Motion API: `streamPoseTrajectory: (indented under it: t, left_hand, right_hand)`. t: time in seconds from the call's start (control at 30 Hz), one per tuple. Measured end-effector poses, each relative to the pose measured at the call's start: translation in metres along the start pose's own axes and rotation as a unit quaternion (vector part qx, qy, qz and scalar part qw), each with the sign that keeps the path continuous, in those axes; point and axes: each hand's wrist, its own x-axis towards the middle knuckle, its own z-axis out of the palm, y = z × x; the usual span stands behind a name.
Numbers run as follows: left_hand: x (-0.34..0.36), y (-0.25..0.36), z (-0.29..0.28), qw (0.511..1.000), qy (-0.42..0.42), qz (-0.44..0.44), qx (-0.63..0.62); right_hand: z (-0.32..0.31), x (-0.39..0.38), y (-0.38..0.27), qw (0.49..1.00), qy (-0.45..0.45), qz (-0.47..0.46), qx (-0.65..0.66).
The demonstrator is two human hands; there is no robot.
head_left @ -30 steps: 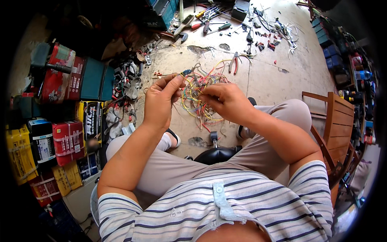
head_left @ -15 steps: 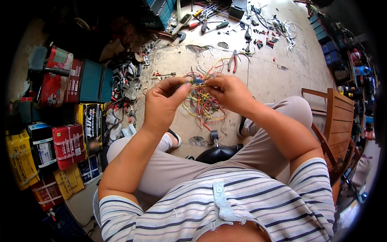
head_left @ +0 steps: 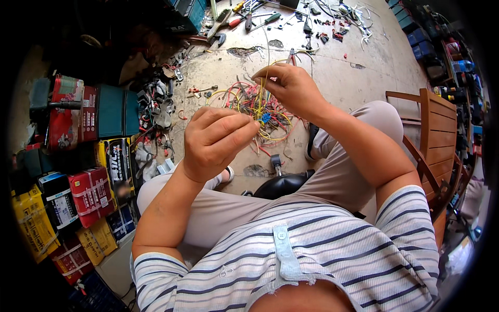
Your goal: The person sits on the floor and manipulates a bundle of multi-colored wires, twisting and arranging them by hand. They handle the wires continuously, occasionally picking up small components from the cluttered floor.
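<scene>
Over a tangle of thin coloured wires (head_left: 244,99) on the floor, my left hand (head_left: 221,138) is closed, with wires pinched between thumb and fingers. At its fingertips shows a small blue bundle (head_left: 266,117); whether it is coiled wire or a connector I cannot tell. My right hand (head_left: 295,86) is higher and farther off, its thumb and fingers pinching yellow wire (head_left: 261,92) that runs up from the blue bundle. A thin strand stands up beyond the right fingertips. Part of the tangle is hidden by my hands.
Pliers (head_left: 292,56) lie beyond my right hand. Screwdrivers (head_left: 271,19), a brush and black and white scraps lie farther off. Metal and wire scraps (head_left: 165,112) and stacked boxes (head_left: 89,191) are at left. A wooden chair (head_left: 435,132) stands right, a black seat (head_left: 283,188) between my legs.
My hands have moved apart: the right went up and away with yellow wire, the left came lower and nearer. The blue bundle moved down with the left. The view shifted slightly.
</scene>
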Motion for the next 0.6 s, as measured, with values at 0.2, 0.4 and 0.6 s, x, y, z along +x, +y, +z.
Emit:
streamPoseTrajectory:
  t: [0.2, 0.4, 0.6]
  left_hand:
    - [-0.001, -0.001, 0.004, 0.997, 0.027, -0.069, -0.020]
    - [-0.012, -0.015, 0.012, 0.741, 0.107, -0.568, -0.341]
    - [-0.025, -0.030, 0.009, 0.541, 0.174, -0.677, -0.467]
  right_hand:
    - [-0.003, 0.003, 0.006, 1.000, 0.011, 0.004, -0.002]
    - [-0.012, 0.005, 0.014, 0.976, -0.140, 0.114, 0.124]
    - [-0.017, 0.001, -0.003, 0.931, -0.237, 0.201, 0.193]
